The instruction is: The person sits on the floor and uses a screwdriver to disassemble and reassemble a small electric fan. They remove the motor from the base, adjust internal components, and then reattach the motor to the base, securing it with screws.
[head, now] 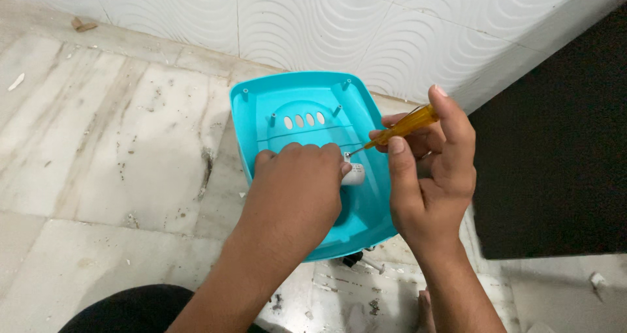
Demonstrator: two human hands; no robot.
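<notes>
the surface is a pale marble floor (117, 150), streaked and stained with grey-brown marks, with grout lines crossing the lower part of the frame. along the top runs a white wall tile (313, 26) with a raised wavy pattern, meeting the floor on a slant from upper left to centre right. a dark panel (555, 150) fills the right side of the frame. a small brown scrap (83, 25) lies by the wall at the upper left, and a white chip (16, 81) at the far left edge.

in the centre of the frame a turquoise plastic shell (307, 111) lies open side up, its hollow inside showing a row of oval slots and small screw posts. its long axis runs from upper left to lower right, the wider end toward the wall.

the left hand (294, 196) rests inside the shell, fingers curled down over a small white part (354, 174), pressing on it. the right hand (431, 169) is closed around a screwdriver (400, 129) with a translucent amber handle, pinched between thumb and fingers. the tool lies nearly level, its long axis sloping from upper right down to lower left, with the metal tip pointing left and meeting the white part just beside the left fingertips.

below the shell, a small dark object (353, 260) lies on the floor.
</notes>
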